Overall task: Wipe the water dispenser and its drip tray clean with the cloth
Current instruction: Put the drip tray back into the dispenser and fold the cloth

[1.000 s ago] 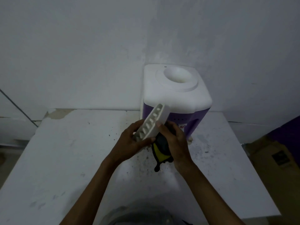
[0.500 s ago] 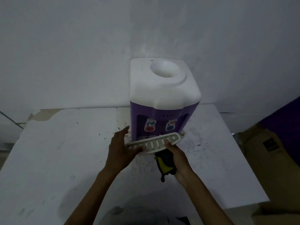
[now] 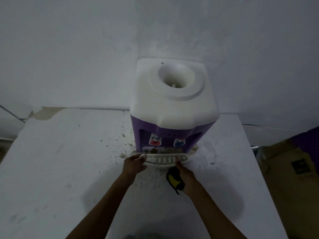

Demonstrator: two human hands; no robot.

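The white slotted plastic drip tray, which a second ago was held up and tilted in front of the person, is now level at the foot of the purple water dispenser with white top. The left hand pinches its left end. The right hand touches its right side with the fingertips while clutching the black and yellow cloth in the palm. The tray seems wiped and nearly back in place, so the dispenser body probably comes next.

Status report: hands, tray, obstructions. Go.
Left hand and right hand both gripping tray, level at dispenser base. Cloth bunched in right hand. Nothing blocking; grit on table.
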